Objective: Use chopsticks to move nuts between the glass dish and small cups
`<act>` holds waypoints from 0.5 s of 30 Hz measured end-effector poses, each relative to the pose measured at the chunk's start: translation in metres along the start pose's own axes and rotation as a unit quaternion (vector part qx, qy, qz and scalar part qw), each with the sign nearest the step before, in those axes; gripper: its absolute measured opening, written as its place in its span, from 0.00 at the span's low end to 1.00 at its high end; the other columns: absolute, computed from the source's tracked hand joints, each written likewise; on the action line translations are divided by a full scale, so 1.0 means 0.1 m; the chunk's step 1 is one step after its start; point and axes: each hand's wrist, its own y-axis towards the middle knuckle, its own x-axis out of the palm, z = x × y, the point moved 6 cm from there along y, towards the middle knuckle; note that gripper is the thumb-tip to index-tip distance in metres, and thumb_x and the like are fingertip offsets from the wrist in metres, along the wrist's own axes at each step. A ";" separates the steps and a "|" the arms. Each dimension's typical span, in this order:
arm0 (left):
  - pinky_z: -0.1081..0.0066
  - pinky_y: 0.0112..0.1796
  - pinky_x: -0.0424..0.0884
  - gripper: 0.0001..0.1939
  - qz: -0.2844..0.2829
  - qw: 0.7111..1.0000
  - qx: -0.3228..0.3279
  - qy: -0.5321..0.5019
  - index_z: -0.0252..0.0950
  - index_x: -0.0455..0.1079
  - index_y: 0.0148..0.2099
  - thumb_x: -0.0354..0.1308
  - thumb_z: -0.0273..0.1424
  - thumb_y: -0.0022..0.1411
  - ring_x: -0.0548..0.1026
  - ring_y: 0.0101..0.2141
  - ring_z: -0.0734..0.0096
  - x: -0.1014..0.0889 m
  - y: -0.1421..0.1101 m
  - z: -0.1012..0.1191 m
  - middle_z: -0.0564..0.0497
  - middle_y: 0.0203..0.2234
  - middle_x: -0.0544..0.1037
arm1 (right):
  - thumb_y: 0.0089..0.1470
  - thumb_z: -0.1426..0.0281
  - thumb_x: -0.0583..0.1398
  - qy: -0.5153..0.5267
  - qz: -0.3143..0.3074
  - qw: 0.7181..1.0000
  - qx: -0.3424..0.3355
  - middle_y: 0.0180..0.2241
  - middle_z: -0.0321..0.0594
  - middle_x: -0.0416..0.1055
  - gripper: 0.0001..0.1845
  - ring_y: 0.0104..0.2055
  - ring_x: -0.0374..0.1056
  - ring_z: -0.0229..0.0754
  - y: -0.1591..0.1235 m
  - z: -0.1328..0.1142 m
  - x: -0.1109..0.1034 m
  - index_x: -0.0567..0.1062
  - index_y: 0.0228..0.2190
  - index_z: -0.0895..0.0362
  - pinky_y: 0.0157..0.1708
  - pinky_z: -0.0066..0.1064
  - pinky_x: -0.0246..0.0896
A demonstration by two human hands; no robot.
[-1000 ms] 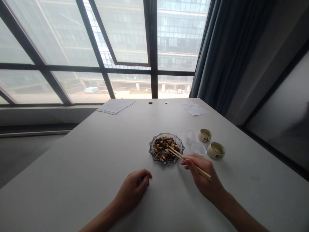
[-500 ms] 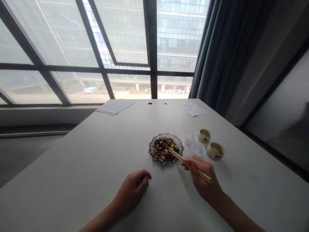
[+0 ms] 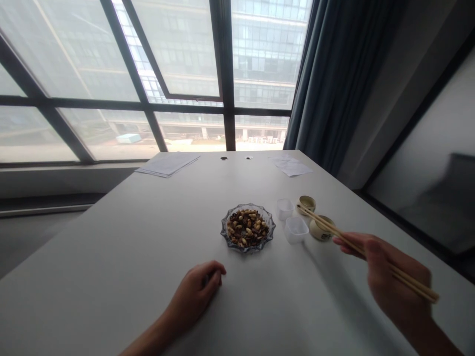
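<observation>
My right hand (image 3: 393, 282) holds a pair of wooden chopsticks (image 3: 352, 245) raised over the right of the table. Their tips reach the far ceramic cup (image 3: 311, 200), and a tiny dark bit shows there, too small to name. The shafts pass above the nearer ceramic cup (image 3: 319, 234). Resting on the tabletop, my left hand (image 3: 196, 291) is loosely curled, with nothing seen in it. Beyond it stands a scalloped glass bowl (image 3: 267, 241) holding peanuts (image 3: 248, 227) mixed with dark, seed-like pieces.
Two clear plastic containers (image 3: 296, 231) stand between the bowl and the ceramic cups. Paper sheets (image 3: 168, 164) lie at the far left of the white table (image 3: 141, 237), with another sheet (image 3: 293, 166) at the far right. Windows and a dark curtain (image 3: 334, 74) rise behind.
My right hand has lifted the chopsticks out of the peanut bowl and swung right, over the ceramic cups. My left hand stays in place. The view has turned slightly right.
</observation>
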 end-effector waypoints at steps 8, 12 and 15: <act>0.73 0.32 0.69 0.16 0.001 1.000 0.004 0.008 0.38 0.75 0.38 0.50 0.40 0.67 0.75 0.27 0.65 -0.01 0.01 0.01 0.53 0.24 0.78 | 0.60 0.55 0.63 0.097 0.128 0.969 0.187 0.32 0.51 0.82 0.22 0.32 0.81 0.48 -0.22 0.92 -0.56 0.81 0.38 0.63 0.38 0.32 0.80; 0.73 0.31 0.69 0.17 0.000 1.000 0.007 0.013 0.38 0.76 0.38 0.50 0.41 0.68 0.75 0.27 0.66 -0.01 0.01 0.00 0.53 0.25 0.78 | 0.60 0.54 0.63 0.121 0.130 0.962 0.208 0.32 0.51 0.82 0.23 0.32 0.81 0.48 -0.30 1.12 -0.59 0.80 0.38 0.64 0.37 0.31 0.80; 0.73 0.31 0.69 0.17 -0.002 1.000 0.005 0.013 0.38 0.76 0.38 0.50 0.41 0.68 0.75 0.27 0.66 -0.01 0.01 -0.02 0.53 0.24 0.78 | 0.60 0.54 0.63 0.132 0.136 0.960 0.205 0.32 0.51 0.82 0.23 0.32 0.81 0.48 -0.32 1.17 -0.60 0.80 0.38 0.64 0.37 0.32 0.80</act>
